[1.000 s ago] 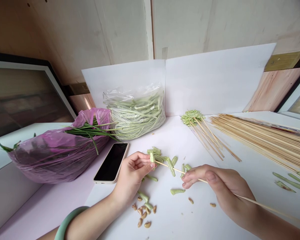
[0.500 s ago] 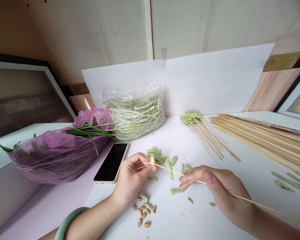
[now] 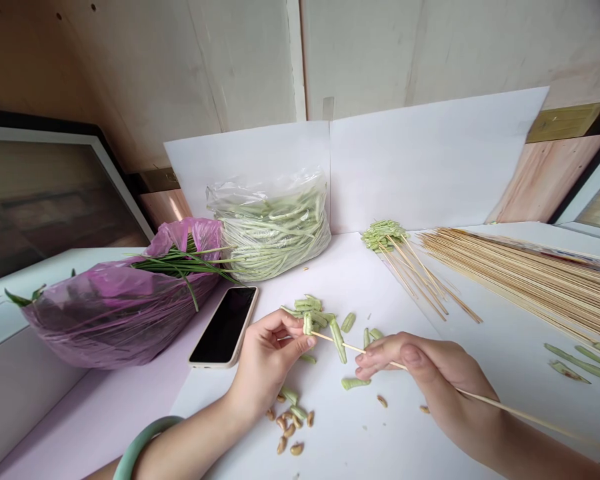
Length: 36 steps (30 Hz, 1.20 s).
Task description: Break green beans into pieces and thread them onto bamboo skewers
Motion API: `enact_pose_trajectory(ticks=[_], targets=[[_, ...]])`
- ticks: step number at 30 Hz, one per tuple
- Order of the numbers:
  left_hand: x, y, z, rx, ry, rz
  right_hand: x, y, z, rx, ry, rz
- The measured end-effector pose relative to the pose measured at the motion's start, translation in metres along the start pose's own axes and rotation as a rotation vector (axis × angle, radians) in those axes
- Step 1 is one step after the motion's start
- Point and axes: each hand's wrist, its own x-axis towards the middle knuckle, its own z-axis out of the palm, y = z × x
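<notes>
My left hand pinches a short green bean piece between thumb and fingers, at the tip of a bamboo skewer. Whether the tip has gone into that piece I cannot tell. My right hand is closed around the skewer, which runs back under the palm past the wrist. Between my hands, another bean piece hangs crosswise on the skewer. Beyond my left fingers lies a small heap of cut bean pieces. Several brown bean seeds and a few bean pieces lie below my left hand.
A phone lies left of my left hand. Behind are a purple bag of green stalks and a clear bag of long beans. Bean-loaded skewers lie at the back right, beside many bare skewers and bean scraps.
My right hand has shifted very slightly left along the skewer. The bean pieces and my left hand's pinch look almost the same.
</notes>
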Motion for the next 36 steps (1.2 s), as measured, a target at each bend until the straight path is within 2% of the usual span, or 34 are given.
enact_pose_trajectory(ticks=[5,11,14,29,36], targets=[[0.002,0.004,-0.001,-0.038,-0.005,-0.034,0.002,-0.001,0.001,0.093,0.005,0.078],[0.01,0.005,-0.007,-0.215,-0.08,-0.255,0.009,0.01,-0.002,0.378,0.092,0.121],[0.01,0.003,-0.008,-0.261,-0.127,-0.31,0.011,0.015,-0.003,0.472,0.1,0.127],[0.004,0.008,-0.002,-0.17,-0.056,-0.265,0.007,0.017,0.003,0.507,0.108,0.15],[0.002,0.011,0.003,-0.119,-0.034,-0.192,0.006,0.017,0.006,0.482,0.094,0.159]])
